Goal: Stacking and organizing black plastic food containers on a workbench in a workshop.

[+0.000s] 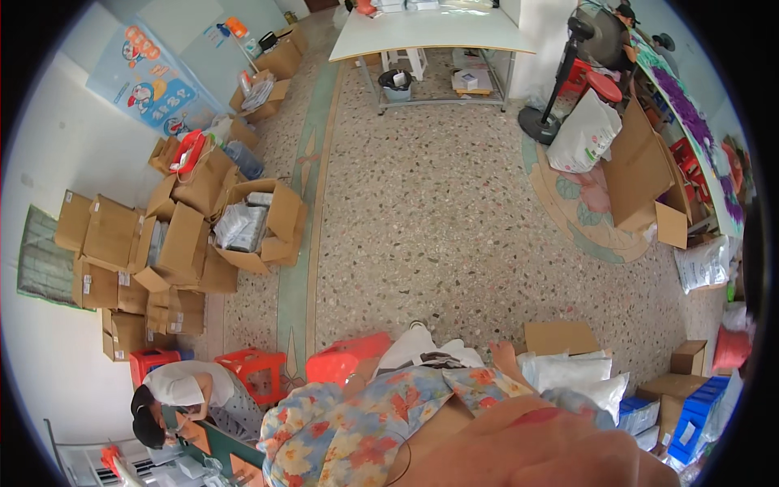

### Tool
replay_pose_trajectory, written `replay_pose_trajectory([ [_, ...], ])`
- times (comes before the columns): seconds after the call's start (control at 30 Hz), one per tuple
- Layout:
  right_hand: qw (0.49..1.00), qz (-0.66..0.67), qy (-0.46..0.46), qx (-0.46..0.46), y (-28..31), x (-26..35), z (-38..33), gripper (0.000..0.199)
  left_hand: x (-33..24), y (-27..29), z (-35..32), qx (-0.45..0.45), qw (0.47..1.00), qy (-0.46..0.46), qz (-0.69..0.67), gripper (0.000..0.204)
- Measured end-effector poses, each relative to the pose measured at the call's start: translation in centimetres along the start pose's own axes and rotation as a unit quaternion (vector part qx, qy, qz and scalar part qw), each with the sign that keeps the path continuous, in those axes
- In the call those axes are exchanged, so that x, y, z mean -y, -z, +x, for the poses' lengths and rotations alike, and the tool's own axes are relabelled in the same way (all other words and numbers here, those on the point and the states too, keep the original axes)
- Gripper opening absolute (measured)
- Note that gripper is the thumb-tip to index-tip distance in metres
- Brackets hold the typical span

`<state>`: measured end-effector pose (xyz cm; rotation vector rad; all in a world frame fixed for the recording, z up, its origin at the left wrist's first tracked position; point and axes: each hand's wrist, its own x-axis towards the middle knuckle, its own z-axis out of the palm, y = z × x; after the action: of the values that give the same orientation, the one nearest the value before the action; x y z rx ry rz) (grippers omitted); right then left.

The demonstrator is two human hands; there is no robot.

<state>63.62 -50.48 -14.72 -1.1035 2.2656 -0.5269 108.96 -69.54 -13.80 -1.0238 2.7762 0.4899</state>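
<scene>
My right hand [505, 357] hangs low beside my body, its fingers apart and nothing seen in them. Close by on its right lie white plastic packages [572, 372], with a flat cardboard piece [560, 338] behind them. My left hand [357, 381] is down at my left side, next to a red plastic stool [347, 357]. A band shows at that wrist, but the fingers are hidden by the flowered clothing.
Cardboard boxes [109, 231] are stacked along the left wall. A white table [430, 34] stands at the far end, a black fan [552, 89] to its right. Another person [182, 390] bends over a green table at lower left. Blue bins [696, 414] stand lower right.
</scene>
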Motion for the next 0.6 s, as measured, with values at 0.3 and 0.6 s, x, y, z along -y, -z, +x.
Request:
replay_pose_trajectory([
  [0.3, 0.971, -0.079, -0.001, 0.226, 2.2, 11.6, 6.3, 0.068, 5.1, 1.4, -1.1, 0.010, 0.995, 0.097, 0.013, 0.017],
  [0.6, 0.775, -0.272, 0.429, 0.375, -3.7, 10.8, 15.3, 0.051, -22.1, -13.3, -16.1, 0.019, 0.815, 0.545, -0.197, 0.020],
])
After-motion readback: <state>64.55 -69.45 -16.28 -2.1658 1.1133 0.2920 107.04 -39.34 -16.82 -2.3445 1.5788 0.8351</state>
